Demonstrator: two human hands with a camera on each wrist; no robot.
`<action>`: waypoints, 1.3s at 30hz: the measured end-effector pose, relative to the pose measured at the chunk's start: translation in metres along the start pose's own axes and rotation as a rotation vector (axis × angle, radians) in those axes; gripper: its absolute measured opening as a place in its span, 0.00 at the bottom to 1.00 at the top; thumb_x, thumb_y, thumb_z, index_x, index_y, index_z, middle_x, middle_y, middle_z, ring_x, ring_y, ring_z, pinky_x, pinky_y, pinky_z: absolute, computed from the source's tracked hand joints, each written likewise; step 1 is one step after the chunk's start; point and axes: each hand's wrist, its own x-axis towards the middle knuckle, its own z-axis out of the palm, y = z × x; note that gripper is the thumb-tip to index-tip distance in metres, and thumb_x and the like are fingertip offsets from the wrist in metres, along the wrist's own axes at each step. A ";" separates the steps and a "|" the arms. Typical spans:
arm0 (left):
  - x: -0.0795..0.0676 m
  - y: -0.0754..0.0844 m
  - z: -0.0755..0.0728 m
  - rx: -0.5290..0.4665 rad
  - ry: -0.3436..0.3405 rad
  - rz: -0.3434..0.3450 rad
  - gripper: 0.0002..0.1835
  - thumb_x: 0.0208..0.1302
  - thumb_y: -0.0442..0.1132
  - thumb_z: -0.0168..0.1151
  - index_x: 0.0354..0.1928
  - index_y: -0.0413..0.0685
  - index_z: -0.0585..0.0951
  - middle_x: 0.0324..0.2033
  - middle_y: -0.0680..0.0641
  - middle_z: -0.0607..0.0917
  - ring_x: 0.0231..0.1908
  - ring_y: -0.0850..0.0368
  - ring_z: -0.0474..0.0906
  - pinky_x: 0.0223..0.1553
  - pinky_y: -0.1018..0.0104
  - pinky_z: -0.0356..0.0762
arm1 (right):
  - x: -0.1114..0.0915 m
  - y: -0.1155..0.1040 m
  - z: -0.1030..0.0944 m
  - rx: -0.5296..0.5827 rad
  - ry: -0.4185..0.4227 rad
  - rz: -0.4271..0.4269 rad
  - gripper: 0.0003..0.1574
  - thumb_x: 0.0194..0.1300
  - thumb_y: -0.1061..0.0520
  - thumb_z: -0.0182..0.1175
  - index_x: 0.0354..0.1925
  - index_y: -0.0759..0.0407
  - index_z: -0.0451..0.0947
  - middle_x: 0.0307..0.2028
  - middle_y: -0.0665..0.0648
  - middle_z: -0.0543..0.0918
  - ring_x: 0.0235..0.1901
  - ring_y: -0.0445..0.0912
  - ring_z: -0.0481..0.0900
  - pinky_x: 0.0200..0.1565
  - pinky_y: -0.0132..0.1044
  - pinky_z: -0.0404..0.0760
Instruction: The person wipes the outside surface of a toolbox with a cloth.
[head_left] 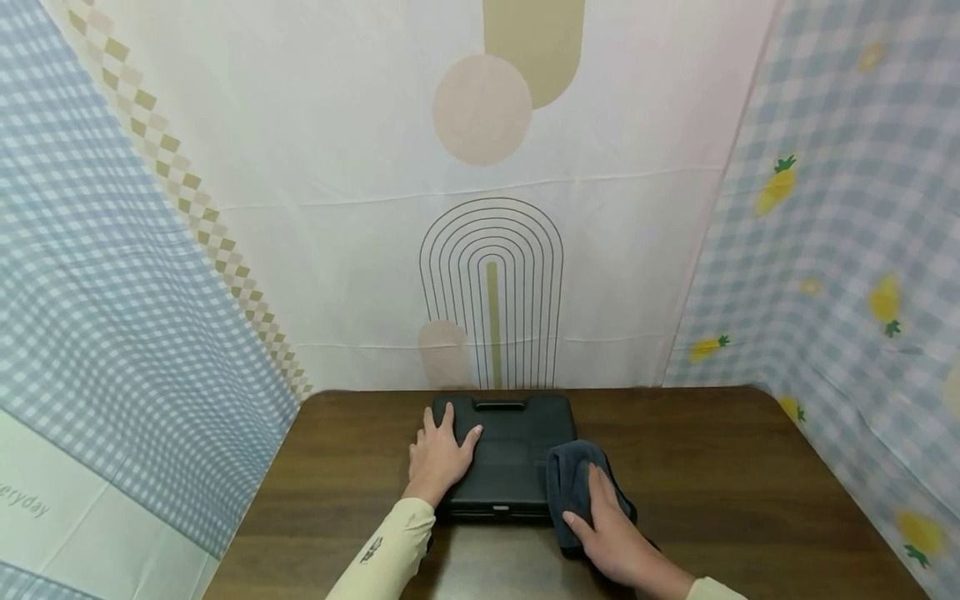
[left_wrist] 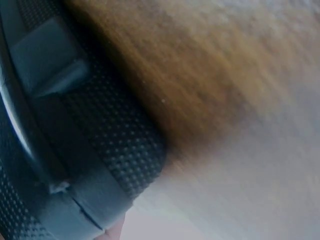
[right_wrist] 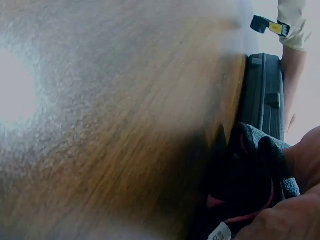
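Left hand (head_left: pixel 437 458) splayed on case (head_left: pixel 510 462)

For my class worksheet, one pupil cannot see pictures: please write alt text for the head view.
A person's left hand rests on a closed black case on a wooden table, while the right hand holds a blue-grey cloth at the case's near right corner. Printed fabric hangs behind and on both sides.
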 end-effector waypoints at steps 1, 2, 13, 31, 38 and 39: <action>0.000 0.000 0.001 0.004 -0.001 0.002 0.44 0.76 0.69 0.56 0.83 0.53 0.64 0.81 0.29 0.60 0.70 0.24 0.73 0.68 0.26 0.71 | 0.000 0.000 0.000 -0.006 0.001 0.000 0.63 0.81 0.42 0.60 0.86 0.68 0.31 0.84 0.77 0.33 0.83 0.75 0.45 0.74 0.74 0.63; 0.001 0.000 0.001 0.009 -0.003 0.002 0.44 0.76 0.69 0.55 0.84 0.53 0.64 0.82 0.29 0.60 0.70 0.24 0.73 0.68 0.27 0.72 | 0.001 0.001 0.000 -0.012 0.003 0.000 0.63 0.80 0.41 0.60 0.86 0.67 0.31 0.84 0.76 0.32 0.83 0.75 0.46 0.74 0.74 0.63; 0.002 0.000 0.001 0.057 0.009 0.009 0.44 0.76 0.71 0.54 0.83 0.54 0.65 0.82 0.31 0.61 0.69 0.26 0.75 0.65 0.30 0.76 | 0.006 0.000 0.009 -0.351 0.093 -0.224 0.58 0.74 0.46 0.69 0.88 0.44 0.46 0.86 0.73 0.37 0.83 0.76 0.45 0.69 0.77 0.70; -0.001 0.001 0.001 0.064 0.009 -0.008 0.45 0.75 0.72 0.53 0.83 0.53 0.65 0.82 0.30 0.61 0.70 0.27 0.74 0.67 0.32 0.75 | 0.028 -0.033 0.029 -0.897 0.087 -0.552 0.53 0.74 0.36 0.66 0.86 0.37 0.53 0.87 0.59 0.53 0.85 0.60 0.57 0.78 0.66 0.64; 0.001 0.001 0.001 0.072 0.004 -0.012 0.45 0.75 0.71 0.54 0.83 0.53 0.65 0.81 0.30 0.61 0.70 0.27 0.75 0.66 0.32 0.76 | 0.029 -0.036 0.031 -0.885 0.095 -0.557 0.52 0.73 0.37 0.67 0.86 0.37 0.55 0.86 0.58 0.55 0.84 0.60 0.59 0.78 0.66 0.65; 0.001 0.001 0.001 0.071 0.002 -0.011 0.45 0.75 0.71 0.54 0.83 0.53 0.65 0.82 0.31 0.61 0.70 0.27 0.74 0.66 0.32 0.76 | 0.029 -0.036 0.031 -0.883 0.092 -0.555 0.52 0.73 0.37 0.67 0.86 0.37 0.54 0.86 0.58 0.55 0.84 0.60 0.58 0.78 0.67 0.65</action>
